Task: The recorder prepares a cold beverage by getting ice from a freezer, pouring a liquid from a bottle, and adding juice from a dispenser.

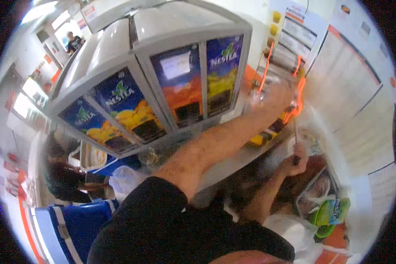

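My left arm reaches across to the upper right. At its end my left hand (282, 94) is blurred, beside bright orange looped handles (296, 107); whether it grips them is unclear. Lower down, my right hand (297, 161) is closed around the dark handle of a thin, long utensil (296, 130), whose shaft points up towards the orange handles. The utensil's exact kind and its far end are too blurred to tell. Further orange strips (266, 67) stand behind my left hand, near clear, shiny items.
A large drink dispenser (193, 82) stands on a counter (217, 168) to the left. Beyond it are a person in dark clothing (64, 175) and another far off (74, 43). A blue cooler (82, 221) is at lower left, a green container (330, 211) at lower right.
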The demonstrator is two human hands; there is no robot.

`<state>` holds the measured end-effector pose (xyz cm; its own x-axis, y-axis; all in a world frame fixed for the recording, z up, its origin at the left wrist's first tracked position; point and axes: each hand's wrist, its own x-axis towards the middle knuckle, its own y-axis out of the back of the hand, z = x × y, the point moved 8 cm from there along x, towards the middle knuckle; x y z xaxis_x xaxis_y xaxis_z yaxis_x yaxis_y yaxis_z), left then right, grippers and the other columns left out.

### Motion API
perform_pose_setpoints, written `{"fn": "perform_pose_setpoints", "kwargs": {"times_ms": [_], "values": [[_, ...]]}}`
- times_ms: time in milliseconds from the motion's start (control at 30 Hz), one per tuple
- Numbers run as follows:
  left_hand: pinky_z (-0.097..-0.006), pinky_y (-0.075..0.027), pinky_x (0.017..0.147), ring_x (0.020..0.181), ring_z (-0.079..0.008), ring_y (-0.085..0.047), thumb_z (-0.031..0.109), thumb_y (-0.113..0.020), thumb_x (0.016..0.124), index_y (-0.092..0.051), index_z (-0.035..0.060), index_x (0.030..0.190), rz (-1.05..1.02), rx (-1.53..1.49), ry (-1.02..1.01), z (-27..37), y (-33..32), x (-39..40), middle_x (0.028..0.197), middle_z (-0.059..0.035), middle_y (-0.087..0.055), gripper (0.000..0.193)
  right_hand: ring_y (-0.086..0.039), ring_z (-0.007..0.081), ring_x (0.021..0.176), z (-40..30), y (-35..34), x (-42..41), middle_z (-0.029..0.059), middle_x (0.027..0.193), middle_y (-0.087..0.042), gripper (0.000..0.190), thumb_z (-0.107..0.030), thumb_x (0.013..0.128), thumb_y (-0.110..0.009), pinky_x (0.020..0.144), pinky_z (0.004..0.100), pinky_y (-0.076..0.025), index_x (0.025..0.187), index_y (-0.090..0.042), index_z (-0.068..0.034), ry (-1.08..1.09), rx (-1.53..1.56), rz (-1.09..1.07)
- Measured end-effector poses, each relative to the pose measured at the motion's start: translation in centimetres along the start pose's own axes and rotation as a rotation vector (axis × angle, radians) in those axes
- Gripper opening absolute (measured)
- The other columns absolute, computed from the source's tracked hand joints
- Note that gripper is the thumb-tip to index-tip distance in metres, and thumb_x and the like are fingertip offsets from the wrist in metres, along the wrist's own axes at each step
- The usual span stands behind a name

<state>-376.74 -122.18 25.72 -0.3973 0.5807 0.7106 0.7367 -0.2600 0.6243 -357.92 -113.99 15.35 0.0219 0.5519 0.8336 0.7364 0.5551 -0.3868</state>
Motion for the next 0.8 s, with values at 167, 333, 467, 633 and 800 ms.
{"fn": "perform_pose_setpoints", "kwargs": {"times_ms": [167,333,467,633,800], "values": [[-0.0274,-0.05,0.052,0.068,-0.0168,-0.065,0.017,-0.052,0.083,-0.055,0.0084,0.117,-0.062,-0.035,0.095,-3.7,-2.6,-0.5,0.109,-0.0192,-0.061,0.036,-0.06,0.0233,0.063,-1.7,-4.1,0.0,0.0136,0.064,-0.061,0.015,-0.008,0.071,-0.055,0.069,0.0366,-0.052,0.059,-0.054,-0.001,0.095,-0.277,0.041],[-0.0357,-0.05,0.047,0.062,-0.0227,-0.064,0.014,-0.056,0.081,-0.049,0.006,0.12,-0.004,-0.264,0.012,-3.4,2.6,-2.9,0.131,-0.0215,-0.045,0.04,-0.054,0.0167,0.051,3.7,-9.4,9.5,0.0059,0.056,-0.057,0.01,-0.006,0.068,-0.054,0.049,0.0295,-0.043,0.059,-0.058,-0.006,-0.181,-0.254,0.03],[-0.0483,-0.053,0.064,0.079,-0.0346,-0.063,0.02,-0.063,0.077,-0.045,0.0144,0.125,-0.453,-0.811,-0.107,3.5,5.2,-10.8,0.127,-0.0162,-0.045,0.052,-0.056,0.0254,0.054,9.4,-16.8,21.4,0.0135,0.064,-0.06,0.009,-0.005,0.064,-0.066,0.053,0.0365,-0.046,0.071,-0.06,-0.004,0.318,-0.896,-0.162],[-0.0395,-0.047,0.081,0.093,-0.0275,-0.062,0.042,-0.072,0.071,-0.06,0.0074,0.111,-1.152,-1.312,-0.092,9.0,-3.0,-29.3,0.098,-0.0104,-0.065,0.055,-0.058,0.0221,0.06,22.1,-24.2,25.8,0.0115,0.076,-0.06,0.018,-0.009,0.076,-0.063,0.055,0.0362,-0.047,0.093,-0.059,-0.004,0.018,-0.301,-0.293],[-0.0364,-0.047,0.08,0.091,-0.023,-0.06,0.04,-0.069,0.076,-0.059,0.007,0.113,-1.057,-1.534,0.402,8.2,-11.3,-29.6,0.097,-0.0098,-0.064,0.05,-0.058,0.0259,0.088,25.1,-27.7,24.6,0.0174,0.109,-0.055,0.049,-0.029,0.082,-0.064,0.081,0.0365,-0.046,0.122,-0.047,-0.008,-0.235,-0.316,-0.492]]}}
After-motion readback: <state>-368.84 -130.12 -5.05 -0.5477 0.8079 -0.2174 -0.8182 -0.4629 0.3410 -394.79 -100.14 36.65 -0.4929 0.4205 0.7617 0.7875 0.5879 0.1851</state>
